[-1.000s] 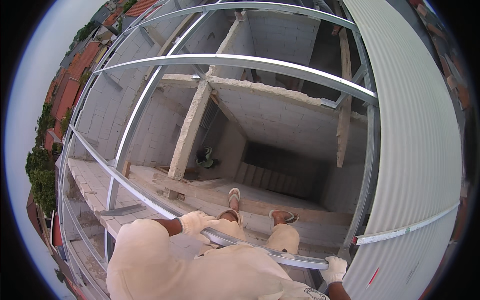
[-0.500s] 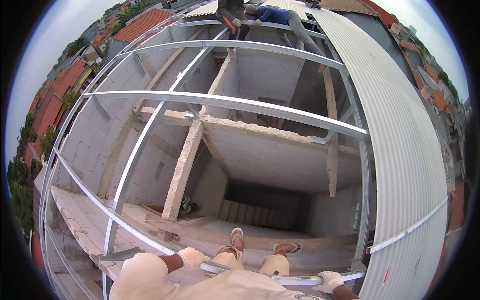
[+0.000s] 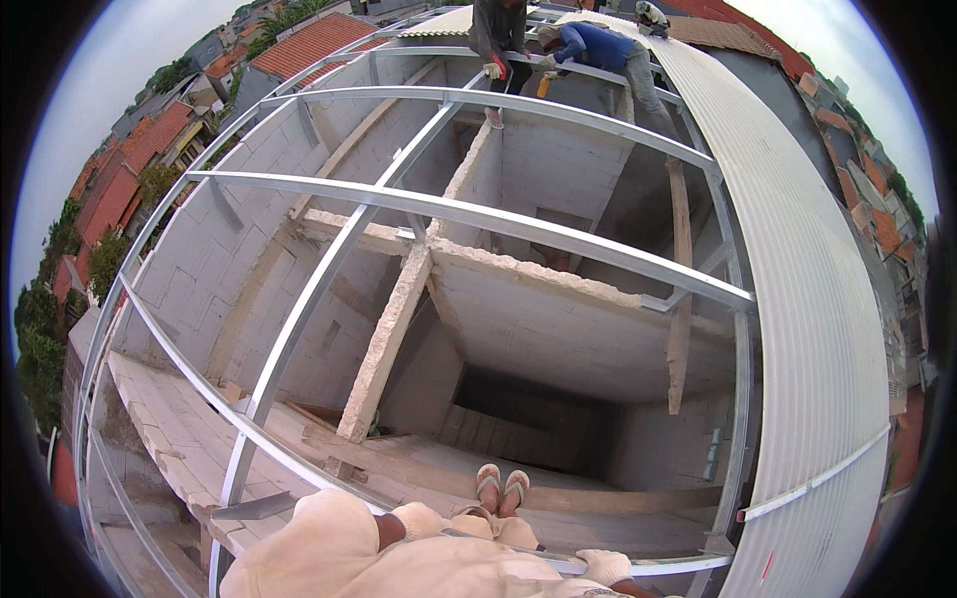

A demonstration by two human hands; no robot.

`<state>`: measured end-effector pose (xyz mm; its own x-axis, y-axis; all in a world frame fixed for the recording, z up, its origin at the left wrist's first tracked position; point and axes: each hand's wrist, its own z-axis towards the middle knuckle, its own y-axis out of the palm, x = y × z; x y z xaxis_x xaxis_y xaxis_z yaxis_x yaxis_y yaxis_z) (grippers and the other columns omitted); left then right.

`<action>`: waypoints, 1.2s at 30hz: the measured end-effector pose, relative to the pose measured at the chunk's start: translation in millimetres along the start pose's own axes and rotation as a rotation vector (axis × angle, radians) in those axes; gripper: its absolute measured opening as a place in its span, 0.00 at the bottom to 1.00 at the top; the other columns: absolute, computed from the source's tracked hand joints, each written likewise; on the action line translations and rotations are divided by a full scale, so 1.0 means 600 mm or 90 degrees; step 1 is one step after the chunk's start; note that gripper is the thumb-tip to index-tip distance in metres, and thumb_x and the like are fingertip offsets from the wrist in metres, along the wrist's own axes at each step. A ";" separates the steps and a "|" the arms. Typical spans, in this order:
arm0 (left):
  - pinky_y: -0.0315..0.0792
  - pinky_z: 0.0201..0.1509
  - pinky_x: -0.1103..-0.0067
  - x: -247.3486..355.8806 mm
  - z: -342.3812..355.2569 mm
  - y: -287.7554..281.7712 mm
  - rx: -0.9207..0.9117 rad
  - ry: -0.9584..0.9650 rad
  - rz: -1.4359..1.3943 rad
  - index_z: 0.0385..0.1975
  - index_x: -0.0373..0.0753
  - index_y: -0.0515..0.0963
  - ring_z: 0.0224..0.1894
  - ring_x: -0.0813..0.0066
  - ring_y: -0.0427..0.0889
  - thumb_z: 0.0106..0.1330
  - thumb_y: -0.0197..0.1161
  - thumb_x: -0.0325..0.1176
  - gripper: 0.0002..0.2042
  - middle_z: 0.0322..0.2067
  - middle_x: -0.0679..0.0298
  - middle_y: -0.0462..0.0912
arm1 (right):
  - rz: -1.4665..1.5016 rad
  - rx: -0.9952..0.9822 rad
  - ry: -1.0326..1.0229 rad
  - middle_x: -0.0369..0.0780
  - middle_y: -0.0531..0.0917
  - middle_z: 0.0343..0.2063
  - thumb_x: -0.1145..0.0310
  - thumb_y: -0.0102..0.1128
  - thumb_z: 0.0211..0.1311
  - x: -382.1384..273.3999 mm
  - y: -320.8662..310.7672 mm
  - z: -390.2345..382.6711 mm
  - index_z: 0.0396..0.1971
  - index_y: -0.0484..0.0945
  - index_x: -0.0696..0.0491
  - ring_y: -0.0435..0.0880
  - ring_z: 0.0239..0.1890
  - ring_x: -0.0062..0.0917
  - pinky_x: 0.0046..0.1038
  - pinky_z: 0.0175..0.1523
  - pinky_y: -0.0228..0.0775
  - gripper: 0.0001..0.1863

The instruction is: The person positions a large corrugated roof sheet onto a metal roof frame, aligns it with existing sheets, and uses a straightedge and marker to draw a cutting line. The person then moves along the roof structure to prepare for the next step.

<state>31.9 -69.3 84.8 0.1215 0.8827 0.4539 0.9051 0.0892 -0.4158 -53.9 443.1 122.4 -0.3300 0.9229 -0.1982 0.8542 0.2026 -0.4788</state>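
Observation:
A silver metal beam [image 3: 666, 567] crosses in front of my body, bending with the lens. My left hand [image 3: 419, 520], in a pale work glove, is curled over it at the middle; its fingertips are partly hidden. Farther right, my right hand [image 3: 605, 566], gloved too, grips the same beam from above. Below the hands my sandalled feet [image 3: 501, 490] stand close together beside a wooden plank [image 3: 618, 500]. Part of the beam is covered by my pale sleeve and shirt [image 3: 419, 568].
Deep open rooms drop away beyond my feet, with a rough-topped block wall [image 3: 389, 339] between them. More metal beams [image 3: 478, 211] span the gap. Corrugated roofing sheets [image 3: 797, 299] lie at right. Two people [image 3: 593, 50] work at the far end; another crouches behind.
My right hand has shifted left along the beam. My feet, apart before, are now side by side. The view has shifted, and a far co-worker stands more upright.

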 end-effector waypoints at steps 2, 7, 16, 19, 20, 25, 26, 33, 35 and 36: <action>0.89 0.66 0.46 0.003 -0.003 -0.002 0.003 -0.005 0.000 0.71 0.48 0.87 0.61 0.38 0.98 0.90 0.57 0.46 0.20 0.59 0.46 0.98 | 0.008 -0.025 -0.007 0.36 0.94 0.74 0.28 0.74 0.70 0.002 0.006 0.000 0.79 0.89 0.33 0.92 0.76 0.35 0.43 0.80 0.82 0.43; 0.90 0.64 0.47 -0.006 0.002 0.005 0.009 0.013 0.016 0.70 0.46 0.87 0.60 0.40 0.99 0.90 0.57 0.47 0.20 0.59 0.46 0.98 | 0.010 0.023 -0.017 0.38 0.95 0.73 0.29 0.73 0.69 0.000 0.000 -0.015 0.78 0.90 0.34 0.93 0.75 0.36 0.44 0.80 0.83 0.41; 0.88 0.68 0.48 0.004 -0.001 -0.021 -0.030 0.015 0.025 0.75 0.49 0.84 0.61 0.41 0.98 0.86 0.65 0.49 0.24 0.63 0.47 0.96 | 0.035 0.112 -0.058 0.39 0.99 0.62 0.40 0.67 0.80 0.019 0.032 -0.005 0.66 0.95 0.37 0.98 0.64 0.41 0.50 0.70 0.88 0.26; 0.87 0.68 0.46 -0.015 -0.046 -0.028 0.030 0.076 0.041 0.84 0.57 0.76 0.63 0.36 0.96 0.81 0.71 0.50 0.32 0.63 0.44 0.95 | 0.028 0.142 -0.076 0.39 0.99 0.62 0.41 0.69 0.79 0.022 0.037 0.002 0.67 0.95 0.36 0.98 0.64 0.41 0.50 0.69 0.89 0.25; 0.86 0.71 0.47 -0.029 -0.067 -0.024 0.006 0.025 0.050 0.88 0.56 0.72 0.69 0.39 0.93 0.75 0.78 0.48 0.41 0.69 0.47 0.92 | 0.017 0.151 -0.081 0.39 0.99 0.62 0.41 0.70 0.79 0.022 0.040 0.004 0.67 0.95 0.36 0.98 0.64 0.41 0.50 0.69 0.89 0.25; 0.87 0.71 0.52 -0.198 -0.191 0.014 0.061 -0.110 0.050 0.84 0.50 0.77 0.68 0.48 0.95 0.67 0.84 0.48 0.43 0.66 0.52 0.94 | 0.053 0.114 -0.016 0.38 0.98 0.64 0.42 0.75 0.74 0.018 0.060 0.015 0.69 0.94 0.37 0.96 0.68 0.40 0.48 0.73 0.87 0.28; 0.87 0.71 0.52 -0.240 -0.207 0.013 0.012 -0.153 0.056 0.81 0.51 0.80 0.69 0.49 0.95 0.69 0.83 0.49 0.38 0.65 0.54 0.95 | 0.052 0.132 -0.011 0.38 0.98 0.65 0.43 0.77 0.73 0.015 0.062 0.017 0.69 0.94 0.38 0.95 0.69 0.39 0.47 0.75 0.86 0.29; 0.88 0.65 0.51 -0.372 -0.268 0.029 0.027 -0.095 0.007 0.66 0.47 0.91 0.60 0.47 0.99 0.74 0.77 0.48 0.24 0.53 0.52 1.00 | -0.039 0.070 0.095 0.42 0.95 0.70 0.45 0.89 0.60 -0.085 0.031 0.027 0.72 0.93 0.42 0.92 0.74 0.43 0.45 0.79 0.83 0.39; 0.88 0.63 0.50 -0.378 -0.269 0.038 0.059 -0.077 -0.022 0.63 0.45 0.92 0.58 0.46 0.99 0.73 0.77 0.46 0.22 0.51 0.50 1.00 | -0.022 0.075 0.049 0.41 0.95 0.71 0.54 0.86 0.63 -0.165 0.038 0.053 0.73 0.91 0.40 0.91 0.74 0.42 0.46 0.79 0.83 0.36; 0.88 0.63 0.50 -0.380 -0.270 0.041 0.082 -0.065 -0.037 0.62 0.43 0.92 0.57 0.45 0.99 0.72 0.77 0.46 0.22 0.51 0.49 1.00 | -0.027 0.084 0.034 0.40 0.94 0.71 0.59 0.84 0.64 -0.206 0.042 0.073 0.74 0.90 0.39 0.91 0.74 0.42 0.47 0.79 0.83 0.35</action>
<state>92.4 -343.4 98.7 0.0229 0.9162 0.4001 0.8489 0.1935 -0.4918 -9.3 319.8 97.3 -0.3396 0.9313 -0.1317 0.7790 0.2001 -0.5942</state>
